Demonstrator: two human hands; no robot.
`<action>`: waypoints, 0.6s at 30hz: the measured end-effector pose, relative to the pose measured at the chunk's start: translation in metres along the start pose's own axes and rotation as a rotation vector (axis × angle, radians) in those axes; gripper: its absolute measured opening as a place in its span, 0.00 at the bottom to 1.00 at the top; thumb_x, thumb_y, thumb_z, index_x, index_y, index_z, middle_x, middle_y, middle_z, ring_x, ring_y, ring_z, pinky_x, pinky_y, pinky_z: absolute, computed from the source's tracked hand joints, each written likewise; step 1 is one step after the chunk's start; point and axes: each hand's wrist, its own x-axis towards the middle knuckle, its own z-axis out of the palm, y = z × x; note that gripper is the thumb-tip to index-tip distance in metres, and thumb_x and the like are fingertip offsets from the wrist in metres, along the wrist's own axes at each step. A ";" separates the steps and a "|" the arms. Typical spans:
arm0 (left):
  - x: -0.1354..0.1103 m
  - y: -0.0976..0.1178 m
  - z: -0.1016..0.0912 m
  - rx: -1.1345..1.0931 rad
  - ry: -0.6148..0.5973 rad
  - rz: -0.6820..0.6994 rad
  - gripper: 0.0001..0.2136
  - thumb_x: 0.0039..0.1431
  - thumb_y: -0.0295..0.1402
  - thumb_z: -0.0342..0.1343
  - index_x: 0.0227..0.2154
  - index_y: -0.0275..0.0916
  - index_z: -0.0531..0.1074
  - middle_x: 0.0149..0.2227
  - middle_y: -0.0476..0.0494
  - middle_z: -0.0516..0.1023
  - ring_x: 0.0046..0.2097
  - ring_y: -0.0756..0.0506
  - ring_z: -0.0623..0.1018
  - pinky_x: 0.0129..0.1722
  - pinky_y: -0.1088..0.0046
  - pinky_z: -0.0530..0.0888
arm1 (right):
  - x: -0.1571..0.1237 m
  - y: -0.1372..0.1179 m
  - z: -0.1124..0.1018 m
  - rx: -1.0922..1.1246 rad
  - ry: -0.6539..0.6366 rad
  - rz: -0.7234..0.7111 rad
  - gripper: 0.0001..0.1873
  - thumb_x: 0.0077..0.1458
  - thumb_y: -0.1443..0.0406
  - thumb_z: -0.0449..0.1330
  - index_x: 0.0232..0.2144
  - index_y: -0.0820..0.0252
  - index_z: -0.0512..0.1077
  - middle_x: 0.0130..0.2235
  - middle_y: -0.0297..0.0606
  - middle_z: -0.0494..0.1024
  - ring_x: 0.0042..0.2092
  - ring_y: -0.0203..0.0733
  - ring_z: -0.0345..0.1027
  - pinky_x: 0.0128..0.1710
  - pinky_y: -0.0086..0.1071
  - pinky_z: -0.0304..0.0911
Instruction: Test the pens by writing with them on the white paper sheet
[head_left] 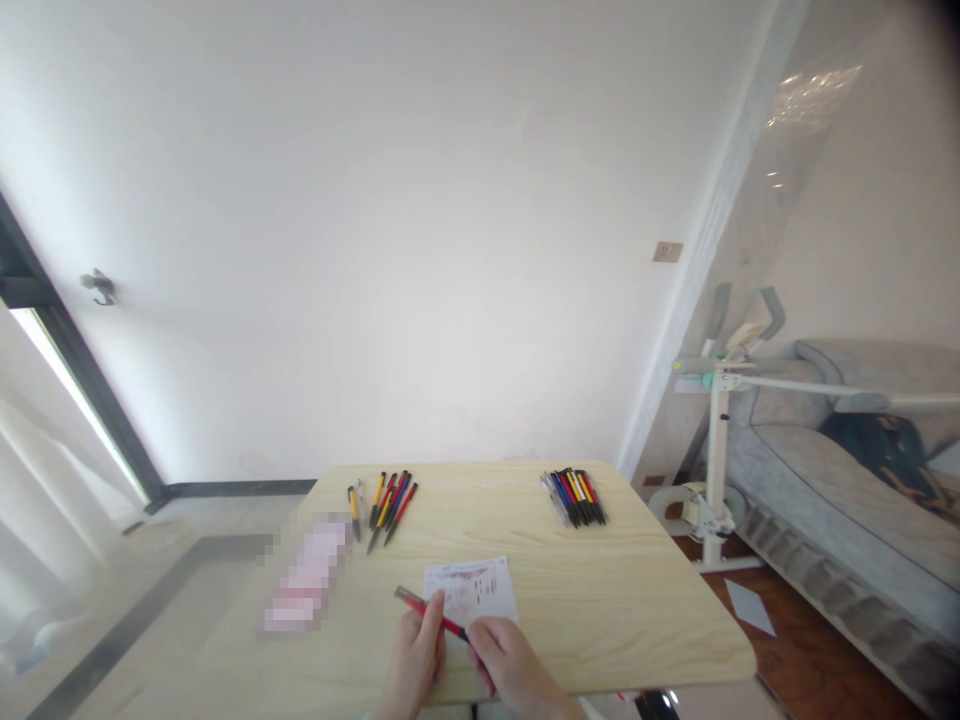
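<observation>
Both hands hold one red pen [453, 626] with a dark grip and a dark end, slanting down to the right above a sheet of paper. My left hand [420, 645] pinches its barrel near the middle. At the pen's lower right end, the fingers of my right hand [504, 655] close around the dark tip. Beneath and behind the hands lies the white sheet of paper [480, 585], which bears dark and reddish scribbles. Its lower part is hidden by the hands.
On the wooden table [600, 610], a loose group of pens [390, 508] lies at the back left and a tighter row of pens [574, 497] at the back right. A blurred pink item [309, 575] is at the left edge. An exercise machine [716, 460] and sofa [825, 480] stand right.
</observation>
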 end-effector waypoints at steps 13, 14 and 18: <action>0.003 -0.004 0.000 0.035 -0.002 0.026 0.27 0.51 0.54 0.42 0.05 0.43 0.53 0.06 0.55 0.52 0.11 0.53 0.57 0.14 0.76 0.56 | -0.001 0.016 0.004 -0.319 0.137 -0.122 0.20 0.58 0.58 0.45 0.18 0.60 0.62 0.20 0.30 0.64 0.25 0.34 0.58 0.25 0.27 0.48; 0.003 -0.004 0.000 0.033 -0.002 0.026 0.27 0.51 0.54 0.42 0.05 0.43 0.53 0.06 0.55 0.52 0.11 0.53 0.57 0.14 0.76 0.55 | -0.002 0.016 0.005 -0.339 0.144 -0.130 0.20 0.59 0.59 0.45 0.19 0.61 0.63 0.20 0.31 0.65 0.26 0.34 0.59 0.26 0.27 0.48; 0.004 -0.005 0.000 0.029 -0.012 0.028 0.27 0.52 0.55 0.42 0.06 0.43 0.52 0.06 0.55 0.52 0.11 0.53 0.56 0.13 0.76 0.54 | -0.004 0.013 0.006 -0.409 0.168 -0.139 0.19 0.59 0.60 0.45 0.19 0.61 0.64 0.21 0.32 0.68 0.26 0.34 0.61 0.25 0.27 0.48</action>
